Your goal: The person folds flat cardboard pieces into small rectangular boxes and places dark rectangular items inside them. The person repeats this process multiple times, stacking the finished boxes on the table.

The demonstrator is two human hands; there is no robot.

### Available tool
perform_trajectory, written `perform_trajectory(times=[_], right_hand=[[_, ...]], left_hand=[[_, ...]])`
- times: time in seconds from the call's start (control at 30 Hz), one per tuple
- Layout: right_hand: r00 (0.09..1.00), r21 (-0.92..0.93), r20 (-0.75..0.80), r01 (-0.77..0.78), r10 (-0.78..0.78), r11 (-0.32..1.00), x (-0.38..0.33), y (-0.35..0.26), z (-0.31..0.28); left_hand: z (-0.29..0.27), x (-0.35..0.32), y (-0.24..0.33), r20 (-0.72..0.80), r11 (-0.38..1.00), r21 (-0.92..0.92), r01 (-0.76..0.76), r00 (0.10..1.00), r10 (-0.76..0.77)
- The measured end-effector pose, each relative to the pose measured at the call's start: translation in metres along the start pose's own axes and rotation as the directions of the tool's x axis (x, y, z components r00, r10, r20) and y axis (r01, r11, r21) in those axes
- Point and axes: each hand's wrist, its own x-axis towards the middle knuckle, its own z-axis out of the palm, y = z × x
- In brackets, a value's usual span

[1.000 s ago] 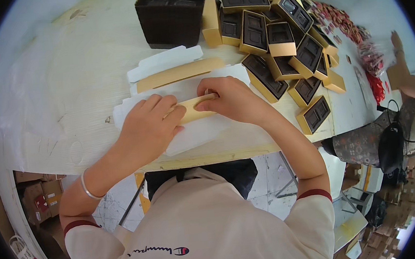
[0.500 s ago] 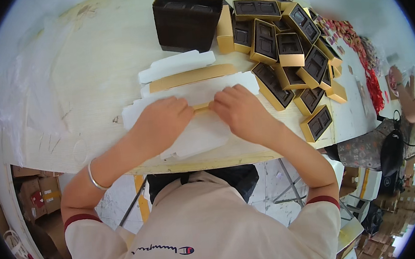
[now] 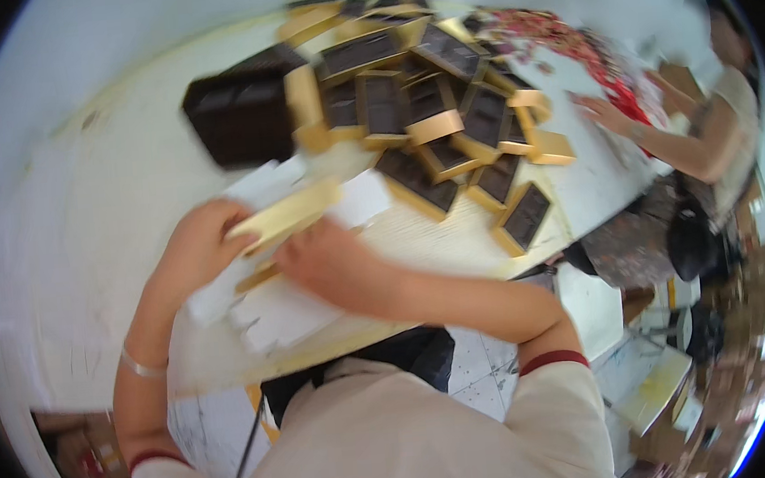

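Observation:
A flat cardboard box blank, white inside, lies on the table before me, its white panel (image 3: 286,320) near the front edge. One gold side (image 3: 295,212) is lifted at a slant. My left hand (image 3: 196,245) pinches the left end of this gold side between thumb and fingers. Curled and blurred, my right hand (image 3: 326,261) grips the blank along its gold fold, just below the raised side. Behind the blank stands a stack of dark brown plastic trays (image 3: 243,124).
Several gold boxes with dark inserts (image 3: 381,109) are heaped at the back centre and right. Red wrapped pieces (image 3: 598,60) are spread farther right, where another person's hand (image 3: 602,114) reaches over the table. A white stool (image 3: 590,308) stands below the right edge.
The view has swung right, bringing the other person into sight. My hands have left their side-by-side place on the fold; the gold side now stands raised, with my left hand at its end.

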Motion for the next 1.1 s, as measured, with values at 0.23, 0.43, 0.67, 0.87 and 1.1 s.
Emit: perform_trajectory(times=[0.23, 0.43, 0.67, 0.87, 1.1], right_hand=[[0.894, 0.069, -0.432, 0.164, -0.118, 0.984, -0.012, -0.011, -0.001], [0.836, 0.242, -0.536, 0.283, -0.116, 0.928, -0.035, 0.017, -0.039], [0.946, 0.372, -0.314, 0.201, -0.081, 0.906, -0.048, 0.013, -0.01], [0.963, 0.575, -0.27, 0.153, 0.011, 0.803, -0.046, 0.0, -0.004], [0.957, 0.706, -0.231, 0.044, 0.172, 0.707, -0.03, -0.017, -0.005]], left_hand=[[0.002, -0.015, 0.027, -0.117, 0.989, 0.093, -0.117, 0.985, 0.128], [-0.006, -0.065, 0.066, -0.295, 0.99, -0.141, -0.018, 0.955, -0.024], [0.066, -0.063, 0.038, -0.264, 0.984, 0.129, -0.12, 0.953, 0.151], [0.03, -0.082, 0.03, 0.024, 0.943, -0.315, -0.11, 0.992, 0.123], [0.019, -0.07, 0.027, 0.335, 0.939, -0.338, 0.061, 0.94, 0.06]])
